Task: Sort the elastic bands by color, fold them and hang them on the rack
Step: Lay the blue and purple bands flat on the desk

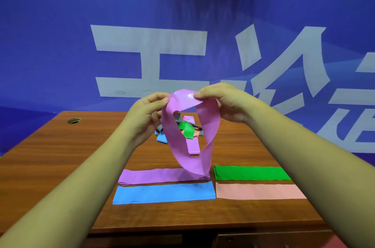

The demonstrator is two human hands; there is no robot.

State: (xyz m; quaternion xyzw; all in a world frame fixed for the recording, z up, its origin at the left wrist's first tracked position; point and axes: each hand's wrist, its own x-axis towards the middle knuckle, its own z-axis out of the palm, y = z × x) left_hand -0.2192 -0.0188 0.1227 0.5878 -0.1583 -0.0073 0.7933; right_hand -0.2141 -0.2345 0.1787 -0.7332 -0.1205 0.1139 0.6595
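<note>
A purple elastic band [182,146] hangs as a twisted loop above the table. My left hand [146,113] pinches its top at the left and my right hand [221,101] pinches it at the right. Its lower end touches a flat purple band pile [150,175]. Flat piles lie in front: a blue pile [162,193], a green pile [251,172] and a pink pile [257,191]. Further back sits a loose heap of mixed bands [188,132], partly hidden behind the loop. No rack shows.
The brown wooden table [60,156] has a round cable hole [74,120] at its far left. A blue wall banner [81,44] with large white characters stands right behind the table's far edge.
</note>
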